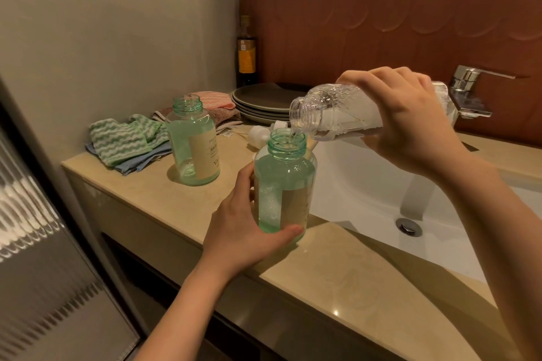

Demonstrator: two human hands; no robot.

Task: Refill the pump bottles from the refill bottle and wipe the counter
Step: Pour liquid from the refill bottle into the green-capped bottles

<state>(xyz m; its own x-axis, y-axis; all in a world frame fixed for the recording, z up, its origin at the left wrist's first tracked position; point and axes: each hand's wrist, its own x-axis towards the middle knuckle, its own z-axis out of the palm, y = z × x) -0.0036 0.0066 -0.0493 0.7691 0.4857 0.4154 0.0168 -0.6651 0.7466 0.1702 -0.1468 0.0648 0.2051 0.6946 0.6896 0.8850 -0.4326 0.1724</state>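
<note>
A green pump bottle (pixel 283 182) with its pump off stands on the beige counter (pixel 337 267) by the sink edge. My left hand (pixel 243 226) grips its lower body. My right hand (pixel 410 123) holds a clear refill bottle (pixel 331 114) tipped nearly flat, its mouth over the green bottle's neck, and a thin stream runs in. A second open green bottle (pixel 193 143) stands further back on the left. White pump heads (pixel 261 133) lie on the counter behind the bottle I hold.
Folded cloths (pixel 126 139), striped green over blue, lie at the counter's left end, with pink and brown ones behind. A stack of grey plates (pixel 264 102) and a dark bottle (pixel 247 53) stand at the back wall. The white sink (pixel 381 199) and chrome tap (pixel 469 88) are at the right.
</note>
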